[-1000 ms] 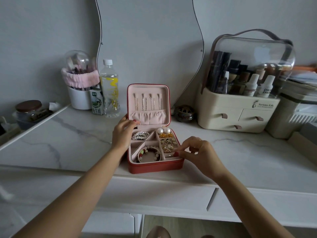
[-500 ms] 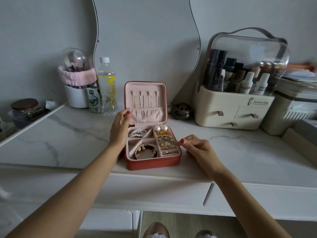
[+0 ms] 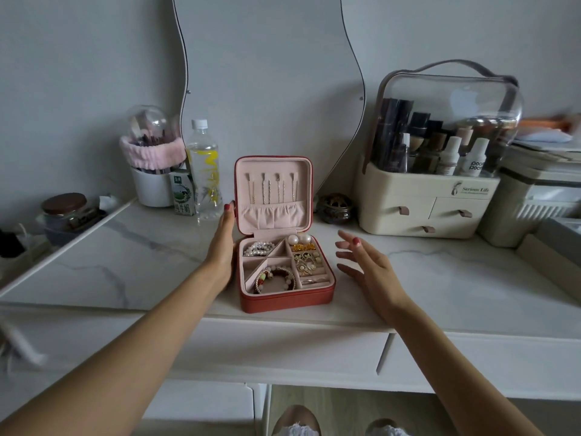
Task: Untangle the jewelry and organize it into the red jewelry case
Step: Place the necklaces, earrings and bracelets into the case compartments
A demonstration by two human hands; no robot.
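Fingers point(image 3: 345, 247) of the right hand point(image 3: 367, 265) are spread, holding nothing, just beside the red jewelry case point(image 3: 284, 297) on the counter point(image 3: 125, 256) — left hand point(image 3: 224, 243) lies flat on its side (straight fingers). Everything looks sorted, so I'd steady the base and fold the lid point(image 3: 273, 196) down slowly — watch the hanging necklaces point(image 3: 272, 188).

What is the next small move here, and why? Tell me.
Probably fold the lid down. The red jewelry case already holds jewelry in its compartments, the left hand rests flat against its left side, and the right hand hovers open beside it, holding nothing.
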